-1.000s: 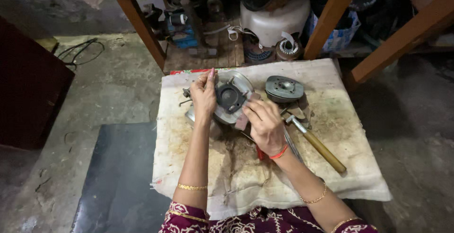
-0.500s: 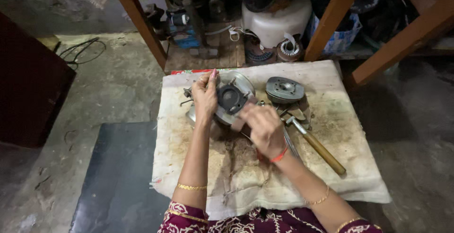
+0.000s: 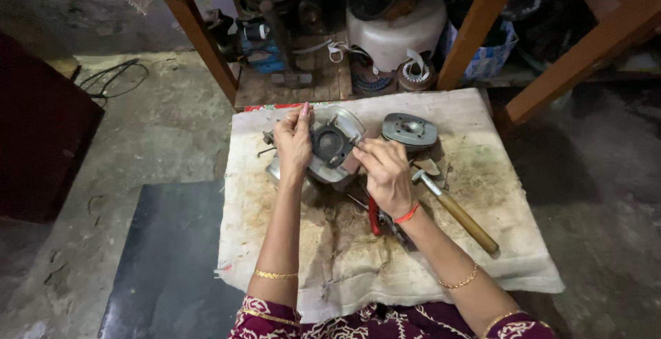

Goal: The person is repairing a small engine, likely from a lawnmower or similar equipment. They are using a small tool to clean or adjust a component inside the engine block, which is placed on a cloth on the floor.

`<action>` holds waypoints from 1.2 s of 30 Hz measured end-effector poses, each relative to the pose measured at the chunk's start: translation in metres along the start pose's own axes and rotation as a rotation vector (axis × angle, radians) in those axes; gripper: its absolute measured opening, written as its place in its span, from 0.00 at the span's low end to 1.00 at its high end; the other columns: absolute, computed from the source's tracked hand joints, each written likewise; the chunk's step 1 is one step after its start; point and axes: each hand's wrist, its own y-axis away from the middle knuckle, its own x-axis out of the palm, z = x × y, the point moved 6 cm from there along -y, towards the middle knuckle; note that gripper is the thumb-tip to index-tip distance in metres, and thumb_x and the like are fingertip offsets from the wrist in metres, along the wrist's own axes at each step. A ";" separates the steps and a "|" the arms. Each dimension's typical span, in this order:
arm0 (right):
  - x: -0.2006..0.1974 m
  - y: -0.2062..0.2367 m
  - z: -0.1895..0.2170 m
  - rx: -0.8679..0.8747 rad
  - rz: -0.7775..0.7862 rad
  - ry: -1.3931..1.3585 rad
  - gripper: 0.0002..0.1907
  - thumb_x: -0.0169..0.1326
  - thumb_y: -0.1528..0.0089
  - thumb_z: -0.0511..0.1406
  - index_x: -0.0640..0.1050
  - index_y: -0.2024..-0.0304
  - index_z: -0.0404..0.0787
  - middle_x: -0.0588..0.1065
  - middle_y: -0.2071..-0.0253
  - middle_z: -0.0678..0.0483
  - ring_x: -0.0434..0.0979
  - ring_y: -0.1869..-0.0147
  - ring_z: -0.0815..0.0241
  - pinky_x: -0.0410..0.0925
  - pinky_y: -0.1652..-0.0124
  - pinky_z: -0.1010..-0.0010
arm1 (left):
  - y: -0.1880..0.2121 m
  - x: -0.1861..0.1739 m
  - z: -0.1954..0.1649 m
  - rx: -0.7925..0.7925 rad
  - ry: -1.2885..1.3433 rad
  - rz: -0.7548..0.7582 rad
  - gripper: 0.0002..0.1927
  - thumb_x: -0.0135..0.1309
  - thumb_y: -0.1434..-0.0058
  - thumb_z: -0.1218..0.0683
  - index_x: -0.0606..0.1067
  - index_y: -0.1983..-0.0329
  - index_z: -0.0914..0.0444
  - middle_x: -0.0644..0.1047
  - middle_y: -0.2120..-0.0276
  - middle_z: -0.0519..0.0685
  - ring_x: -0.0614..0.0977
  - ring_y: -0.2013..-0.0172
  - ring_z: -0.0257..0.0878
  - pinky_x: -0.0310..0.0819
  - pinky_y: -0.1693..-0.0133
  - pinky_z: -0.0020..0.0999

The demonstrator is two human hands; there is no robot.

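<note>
The stained white cloth lies bare along its near edge and right side, giving free passage there. Toward the far edge, the round grey metal disc, the wooden-handled hammer and the red-handled pliers crowd the middle, while slanted brown wooden beams block the far corners.

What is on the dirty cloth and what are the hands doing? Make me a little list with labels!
Place: stained cloth spread on a concrete floor
Left hand: grips the left side of a grey metal machine part
Right hand: fingers touch the part's right edge
Beside the part: round metal disc
Near right hand: hammer with wooden handle, lying flat
Under right wrist: red-handled tool, partly hidden
Behind: wooden shelf legs, white container
</note>
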 end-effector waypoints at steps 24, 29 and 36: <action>0.004 0.016 0.036 0.020 -0.063 -0.054 0.15 0.50 0.45 0.22 0.82 0.57 0.33 0.80 0.55 0.47 0.78 0.44 0.47 0.66 0.41 0.54 | 0.002 -0.002 -0.009 0.018 -0.033 0.003 0.17 0.55 0.29 0.51 0.81 0.59 0.72 0.80 0.68 0.42 0.74 0.66 0.27 0.70 0.61 0.24; 0.000 0.001 0.004 0.087 -0.116 -0.042 0.14 0.51 0.41 0.23 0.82 0.55 0.34 0.79 0.54 0.46 0.77 0.44 0.46 0.66 0.44 0.55 | 0.002 -0.004 -0.013 0.050 -0.143 -0.009 0.16 0.54 0.30 0.51 0.81 0.60 0.70 0.79 0.71 0.40 0.73 0.68 0.25 0.69 0.63 0.23; 0.007 0.012 0.029 0.066 -0.076 -0.038 0.13 0.52 0.41 0.24 0.81 0.55 0.34 0.77 0.55 0.46 0.76 0.44 0.45 0.66 0.44 0.55 | -0.003 -0.002 0.003 0.009 0.019 0.014 0.15 0.55 0.29 0.51 0.81 0.62 0.69 0.76 0.71 0.38 0.70 0.69 0.25 0.64 0.66 0.24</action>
